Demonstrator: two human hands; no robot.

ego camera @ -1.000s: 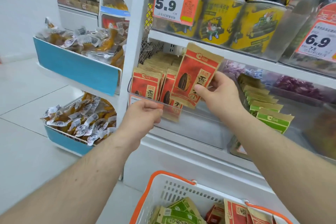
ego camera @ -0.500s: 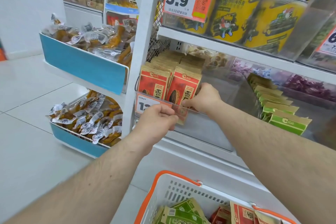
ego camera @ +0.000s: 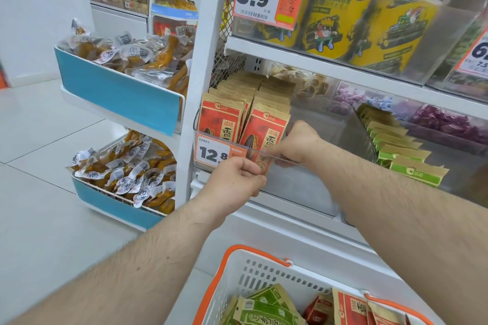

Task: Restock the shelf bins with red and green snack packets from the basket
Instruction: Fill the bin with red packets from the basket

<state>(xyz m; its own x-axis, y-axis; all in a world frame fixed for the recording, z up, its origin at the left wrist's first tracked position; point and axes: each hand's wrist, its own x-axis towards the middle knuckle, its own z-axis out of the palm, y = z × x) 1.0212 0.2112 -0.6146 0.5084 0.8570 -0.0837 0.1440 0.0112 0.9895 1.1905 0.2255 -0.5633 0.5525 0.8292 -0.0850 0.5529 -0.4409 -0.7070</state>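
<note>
Red snack packets [ego camera: 220, 120] are standing upright in two rows inside the clear shelf bin [ego camera: 317, 166], their kraft-paper tops lining up toward the back. The front packet of the right row [ego camera: 265, 134] is sitting just behind the bin's transparent front lip. Green snack packets [ego camera: 412, 170] are standing in a single row in the neighbouring bin to the right, leaning slightly. Below, the white basket with orange handles [ego camera: 237, 280] is holding more green packets [ego camera: 264, 309] and red packets [ego camera: 348, 309] lying loosely jumbled
</note>
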